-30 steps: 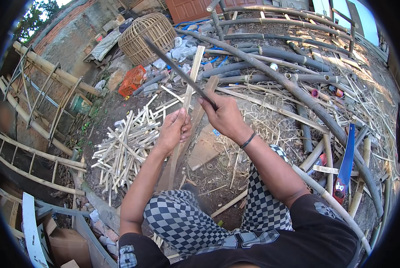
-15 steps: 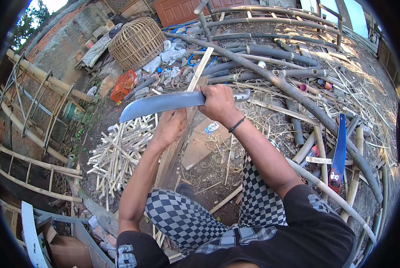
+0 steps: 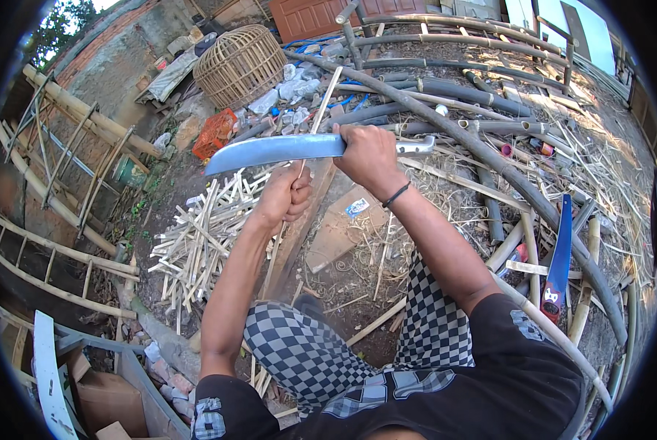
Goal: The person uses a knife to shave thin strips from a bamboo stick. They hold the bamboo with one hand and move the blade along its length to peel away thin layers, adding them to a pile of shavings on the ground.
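Note:
My right hand (image 3: 374, 158) is closed round the pale handle of a machete (image 3: 273, 152), whose broad curved blade points left. Beneath the blade, my left hand (image 3: 287, 196) is closed on a thin bamboo strip (image 3: 328, 99). The strip runs away from me past the far side of the blade, which hides part of it. Whether the cutting edge touches the strip I cannot tell. Below my hands a wooden plank (image 3: 304, 220) slants between my knees. Beside my left forearm lies a heap of cut bamboo strips (image 3: 209, 238).
A flat brown cardboard piece (image 3: 336, 246) lies on the shaving-strewn ground. At right, a blue handsaw (image 3: 560, 253) leans among bamboo poles (image 3: 482, 150). Farther off are an orange crate (image 3: 215, 133) and a woven basket cage (image 3: 240, 66). Bamboo ladders (image 3: 53, 275) stand at left.
The machete and both hands have shifted slightly to the right in view, with the surroundings shifting too. The far end of the strip sits a little higher and looks narrower.

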A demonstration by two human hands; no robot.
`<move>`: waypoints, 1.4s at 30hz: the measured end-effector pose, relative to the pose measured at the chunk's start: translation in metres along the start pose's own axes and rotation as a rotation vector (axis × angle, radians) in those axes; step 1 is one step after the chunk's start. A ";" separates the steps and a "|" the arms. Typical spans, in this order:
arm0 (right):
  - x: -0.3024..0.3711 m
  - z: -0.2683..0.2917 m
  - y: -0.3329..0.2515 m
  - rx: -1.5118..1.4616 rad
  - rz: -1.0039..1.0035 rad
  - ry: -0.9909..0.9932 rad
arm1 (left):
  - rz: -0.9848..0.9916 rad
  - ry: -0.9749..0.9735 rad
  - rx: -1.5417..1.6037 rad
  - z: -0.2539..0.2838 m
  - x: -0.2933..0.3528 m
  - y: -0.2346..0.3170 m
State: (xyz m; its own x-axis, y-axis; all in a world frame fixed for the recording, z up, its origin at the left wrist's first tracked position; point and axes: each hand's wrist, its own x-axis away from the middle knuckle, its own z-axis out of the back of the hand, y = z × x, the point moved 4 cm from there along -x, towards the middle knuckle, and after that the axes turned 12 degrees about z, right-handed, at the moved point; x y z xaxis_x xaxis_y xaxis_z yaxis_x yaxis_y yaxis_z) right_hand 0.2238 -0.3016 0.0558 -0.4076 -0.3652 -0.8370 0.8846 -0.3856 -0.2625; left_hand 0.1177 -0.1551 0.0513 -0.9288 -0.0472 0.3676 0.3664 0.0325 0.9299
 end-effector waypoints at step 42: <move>-0.046 -0.027 -0.016 -0.166 -0.006 0.026 | -0.016 0.174 -0.003 0.026 0.050 -0.003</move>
State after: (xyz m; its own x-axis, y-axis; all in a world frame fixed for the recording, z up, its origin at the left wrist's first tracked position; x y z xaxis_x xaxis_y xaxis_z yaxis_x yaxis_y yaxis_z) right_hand 0.2352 -0.2555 0.0853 -0.4091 -0.3408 -0.8465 0.9082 -0.2418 -0.3415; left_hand 0.0688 -0.1311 0.0669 -0.9110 -0.2196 0.3489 0.3517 0.0276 0.9357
